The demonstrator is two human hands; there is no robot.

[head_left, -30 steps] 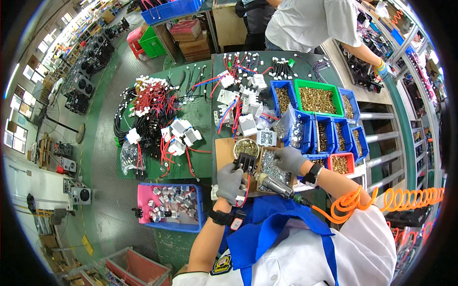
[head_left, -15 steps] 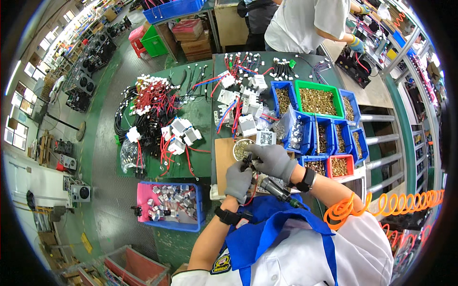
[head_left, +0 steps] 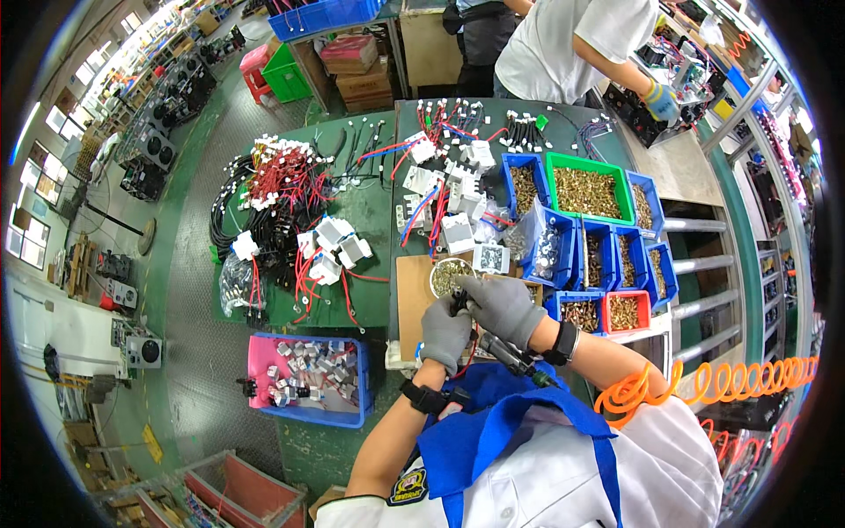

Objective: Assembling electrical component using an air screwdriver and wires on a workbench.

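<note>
Left hand [head_left: 447, 333], gloved, gripping black part [head_left: 459, 302]; right hand [head_left: 506, 308], fingers at it, hold too obscured to judge; round tub [head_left: 432, 279] adjacent.

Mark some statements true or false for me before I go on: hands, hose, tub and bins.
1. The left hand holds a black part. True.
2. The right hand is bare. False: the right hand is gloved in grey.
3. The orange hose is coiled. True.
4. The white tub is empty. False: the white tub holds gold-coloured pieces.
5. The green bin lies farther out than the red bin. True.
</note>
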